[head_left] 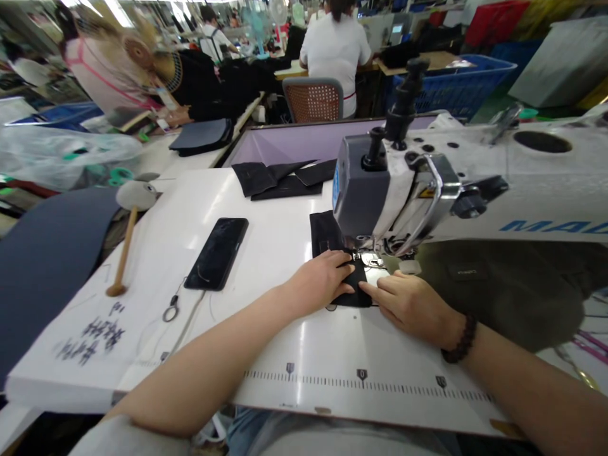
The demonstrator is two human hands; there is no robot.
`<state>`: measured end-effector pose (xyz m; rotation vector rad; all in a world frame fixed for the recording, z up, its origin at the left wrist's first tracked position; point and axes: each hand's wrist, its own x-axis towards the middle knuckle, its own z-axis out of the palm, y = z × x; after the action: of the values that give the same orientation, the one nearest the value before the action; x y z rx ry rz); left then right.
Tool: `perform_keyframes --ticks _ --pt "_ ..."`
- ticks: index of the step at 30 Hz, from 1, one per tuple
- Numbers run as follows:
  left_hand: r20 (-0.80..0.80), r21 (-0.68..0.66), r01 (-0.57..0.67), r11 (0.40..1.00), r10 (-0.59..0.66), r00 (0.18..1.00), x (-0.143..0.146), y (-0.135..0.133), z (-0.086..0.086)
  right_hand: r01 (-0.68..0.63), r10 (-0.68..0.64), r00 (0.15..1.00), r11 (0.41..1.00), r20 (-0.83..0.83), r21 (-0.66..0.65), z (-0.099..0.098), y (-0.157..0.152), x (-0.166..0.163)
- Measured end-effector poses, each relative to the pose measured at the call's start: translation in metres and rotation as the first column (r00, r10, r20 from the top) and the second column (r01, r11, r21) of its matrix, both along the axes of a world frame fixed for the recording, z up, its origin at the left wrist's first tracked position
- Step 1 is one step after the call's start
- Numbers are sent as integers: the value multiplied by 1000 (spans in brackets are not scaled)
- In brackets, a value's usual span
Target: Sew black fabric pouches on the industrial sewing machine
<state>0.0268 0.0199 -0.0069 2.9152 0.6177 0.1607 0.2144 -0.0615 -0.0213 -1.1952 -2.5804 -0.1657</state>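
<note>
Your left hand [325,277] and right hand [411,304] lie flat and open, pinning the small black fabric piece [327,233] under the grey sewing machine head [361,196], where fingertips [348,259] so near its presser foot [369,258] could be pierced if the cloth jerks.

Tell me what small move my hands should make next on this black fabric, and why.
Probably ease the black fabric straight back under the presser foot. Your left hand lies flat on it and your right hand touches its near edge, both close beside the foot.
</note>
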Motion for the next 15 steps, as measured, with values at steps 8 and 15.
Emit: perform_keyframes --ticks 8,15 --pt "-1 -49 -48 998 48 999 -1 10 1 142 -138 988 989 70 -47 0 2 -7" --pt "10 -61 -43 997 44 999 -2 13 1 153 -147 987 983 71 -101 -2 2 -7"
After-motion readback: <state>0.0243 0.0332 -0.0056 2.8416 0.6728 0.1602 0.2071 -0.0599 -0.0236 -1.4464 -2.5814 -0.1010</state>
